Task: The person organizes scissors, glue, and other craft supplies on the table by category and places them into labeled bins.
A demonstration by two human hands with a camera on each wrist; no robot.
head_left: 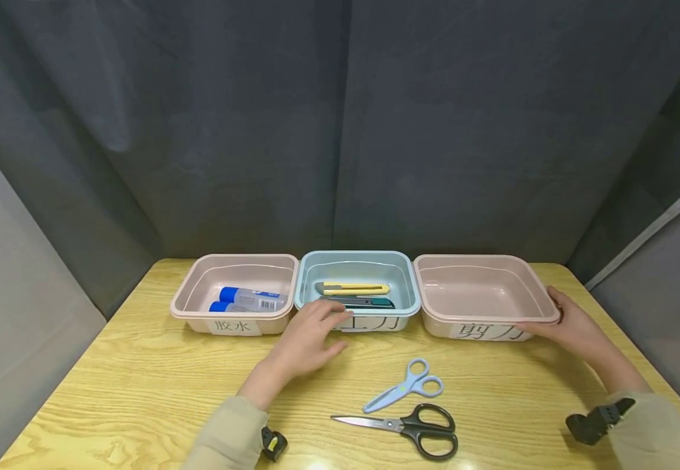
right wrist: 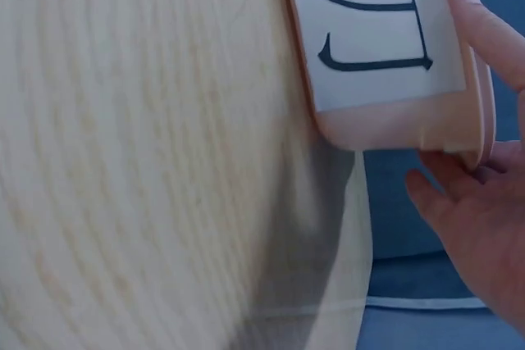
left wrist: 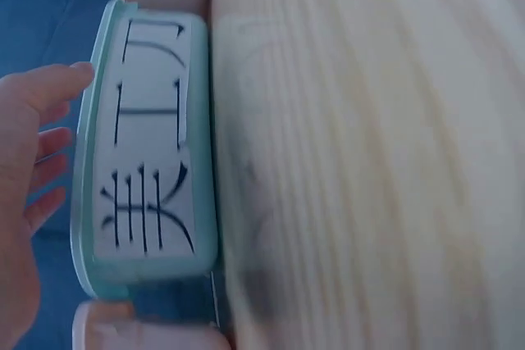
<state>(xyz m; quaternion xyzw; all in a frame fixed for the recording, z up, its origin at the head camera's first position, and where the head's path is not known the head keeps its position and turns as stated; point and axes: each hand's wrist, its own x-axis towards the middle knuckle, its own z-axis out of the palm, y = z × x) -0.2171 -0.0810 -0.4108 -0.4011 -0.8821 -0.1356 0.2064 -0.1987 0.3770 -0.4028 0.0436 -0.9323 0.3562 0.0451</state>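
Observation:
Fingers of my right hand (head_left: 575,329) grip the right front corner of the right pink bin (head_left: 481,287), thumb at the front rim and fingers at the side; the right wrist view shows the same hold on the bin (right wrist: 394,125). Nothing shows inside that bin. My left hand (head_left: 309,339) has relaxed fingers at the front left rim of the blue bin (head_left: 401,277); whether they touch it I cannot tell. A yellow utility knife (head_left: 353,288) and a dark green utility knife (head_left: 369,303) lie in the blue bin.
On the left, a pink bin (head_left: 199,287) holds glue bottles (head_left: 252,298) with blue caps. In front of the bins lie light-blue scissors (head_left: 400,391) and black-handled scissors (head_left: 416,428). A dark curtain (head_left: 340,130) hangs behind the wooden table (head_left: 140,385).

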